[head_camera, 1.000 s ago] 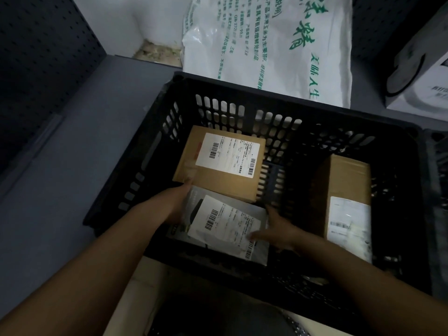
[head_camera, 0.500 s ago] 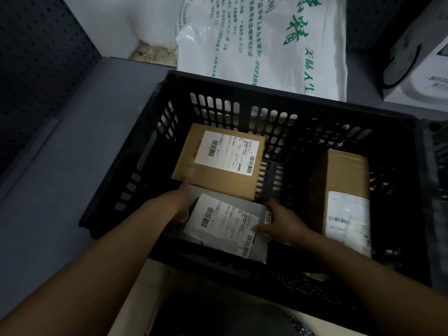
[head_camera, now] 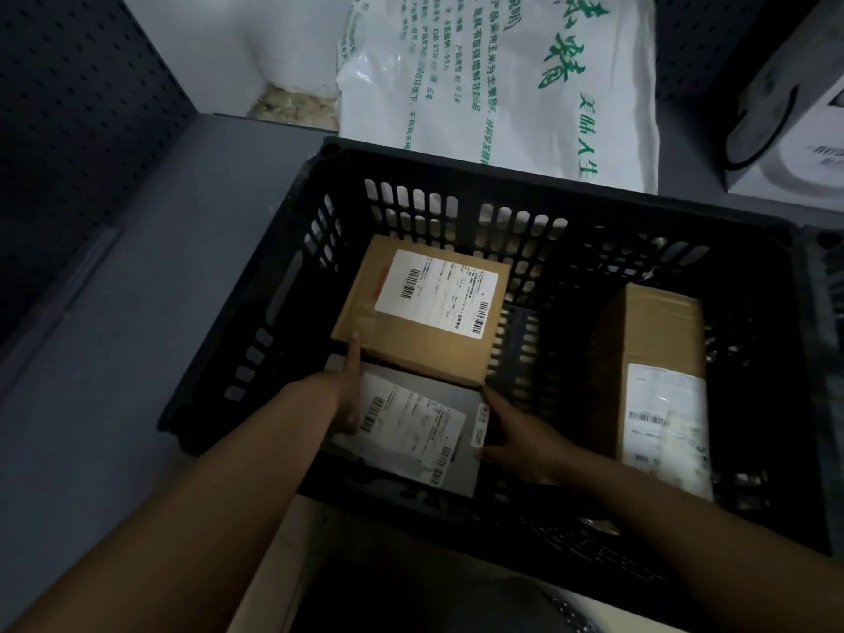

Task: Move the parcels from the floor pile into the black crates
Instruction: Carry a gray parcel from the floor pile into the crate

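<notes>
Left fingers [head_camera: 354, 354] mostly straight, index poking up against the near left corner of the flat brown box [head_camera: 422, 312], rest of the left hand [head_camera: 345, 397] lying along the left edge of the grey mailer [head_camera: 411, 427]. Not really gripping anything, more like pressing and steadying. Right hand [head_camera: 520, 434] on the mailer's right edge, index stretched toward the brown box's near right corner, thumb touching the mailer's side; other fingers hidden underneath, so can't tell whether curled round it.

Mailer lying flat on the crate floor, label up, tucked right against the near edge of the brown box. Taller brown box [head_camera: 657, 376] over on the right side, well apart from the hands. All three inside the black crate [head_camera: 255, 340]. Behind the crate, a big white sack [head_camera: 502, 75] with green lettering, plus a white carton [head_camera: 794, 130] far right.
</notes>
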